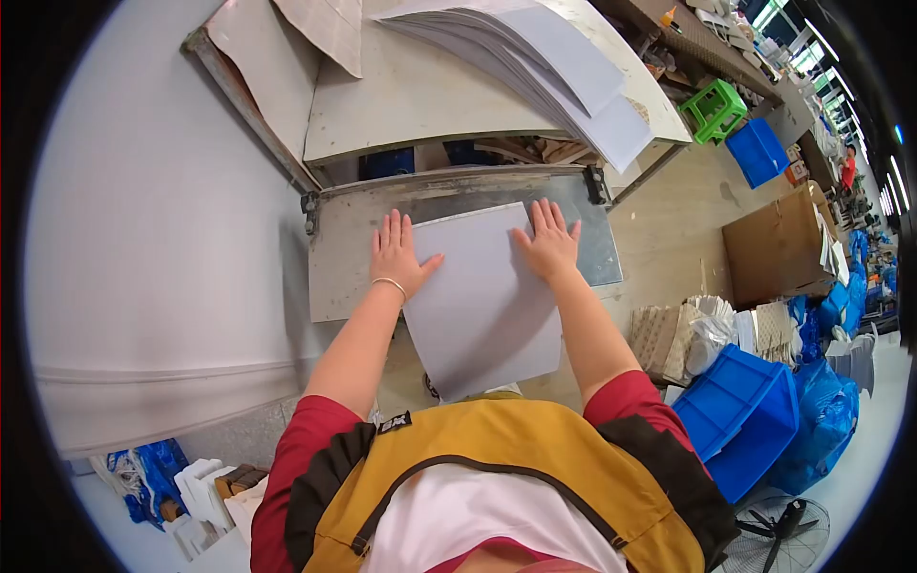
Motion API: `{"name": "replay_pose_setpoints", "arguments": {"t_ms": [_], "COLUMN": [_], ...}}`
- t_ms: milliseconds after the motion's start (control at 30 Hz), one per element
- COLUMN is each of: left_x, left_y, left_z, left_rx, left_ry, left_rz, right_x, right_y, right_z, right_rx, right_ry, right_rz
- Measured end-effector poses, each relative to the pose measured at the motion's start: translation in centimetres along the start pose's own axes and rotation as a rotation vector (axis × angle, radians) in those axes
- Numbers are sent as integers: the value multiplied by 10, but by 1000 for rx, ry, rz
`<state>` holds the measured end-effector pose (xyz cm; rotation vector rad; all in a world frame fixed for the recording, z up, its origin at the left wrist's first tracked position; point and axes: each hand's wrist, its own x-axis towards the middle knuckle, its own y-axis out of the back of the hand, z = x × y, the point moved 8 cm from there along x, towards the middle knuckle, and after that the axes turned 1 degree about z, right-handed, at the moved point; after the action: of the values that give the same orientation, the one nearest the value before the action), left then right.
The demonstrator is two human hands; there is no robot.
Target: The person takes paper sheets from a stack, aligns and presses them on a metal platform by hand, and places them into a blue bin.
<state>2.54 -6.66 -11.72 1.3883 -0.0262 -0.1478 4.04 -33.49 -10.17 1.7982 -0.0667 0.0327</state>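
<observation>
A white sheet (482, 296) lies partly on a low metal-topped board (344, 277), its near end reaching over the board's edge toward my body. My left hand (399, 256), with a band on the wrist, rests flat by the sheet's left edge, fingers spread and thumb toward the paper. On the opposite side, my right hand (550, 241) lies flat at the right edge, its fingers also apart. Behind the board, a fanned stack of white sheets (544, 67) sits on a worn table (411, 105) and droops over its front corner.
Left of me rises a white wall (172, 220). To the right are a green stool (714, 110), a blue bin (757, 153), a cardboard box (778, 244), a larger blue crate (735, 415) and a floor fan (778, 535). A person in red (848, 167) is far off.
</observation>
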Motion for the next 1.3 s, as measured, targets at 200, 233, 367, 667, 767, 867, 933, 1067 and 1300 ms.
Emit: {"name": "replay_pose_setpoints", "arguments": {"t_ms": [200, 233, 367, 667, 767, 867, 933, 1067, 1300], "left_x": [-10, -11, -16, -23, -24, -25, -24, -29, -14], "left_y": [8, 8, 11, -20, -12, 6, 21, 20, 11], "left_z": [-6, -6, -9, -84, -79, -62, -39, -2, 11], "left_rx": [-16, -23, -48, -1468, -1431, -1158, -632, -258, -67], "left_ry": [229, 238, 213, 279, 183, 31, -132, -205, -119], "left_rz": [13, 13, 112, 483, 590, 625, 558, 236, -70], "right_x": [-112, -137, -157, -2, 19, 0, -16, 3, 18], "right_y": [-5, -2, -39, 146, 102, -2, -30, -35, -11], "right_z": [42, 39, 55, -28, -139, -201, -207, -155, -52], "right_rx": [246, 304, 699, -160, -401, -123, 84, 631, -25], "right_ry": [-183, -154, -365, 346, 767, 1036, 1028, 570, 194], "right_rz": [396, 492, 157, 203, 97, 105, 159, -61, 13]}}
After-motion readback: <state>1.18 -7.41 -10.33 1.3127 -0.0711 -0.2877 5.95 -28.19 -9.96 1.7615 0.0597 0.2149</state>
